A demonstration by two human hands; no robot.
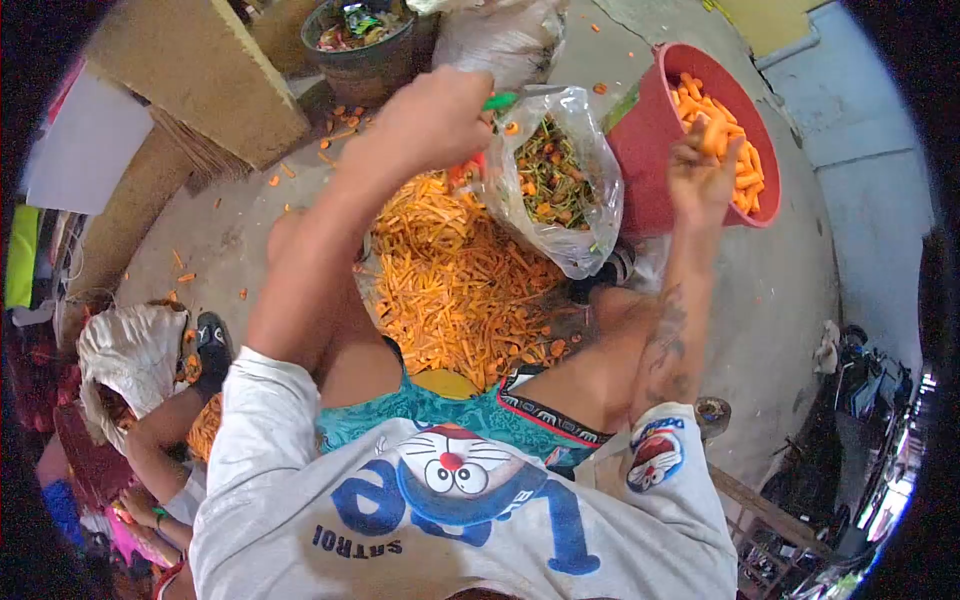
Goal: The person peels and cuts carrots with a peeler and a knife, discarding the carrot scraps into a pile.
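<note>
My left hand (435, 118) is closed around a tool with a green part (502, 100) sticking out past the fingers. My right hand (700, 180) is over the near side of a red bucket (645, 150), with a peeled carrot (714, 136) between its fingers and thumb. Many peeled carrots (750, 165) lie in the bucket. Between the hands, a clear plastic bag (585, 240) stands open with green stems and orange bits (550, 180). A large heap of orange peelings (450, 290) covers the floor between my legs. Something red shows below my left hand.
A dark bin (365, 70) with rubbish and a pale sack (500, 45) stand at the back. Boards (200, 80) lean at the back left. Another person's arm (155, 450) and a white sack (130, 350) are at the left. Scraps dot the concrete floor (225, 235).
</note>
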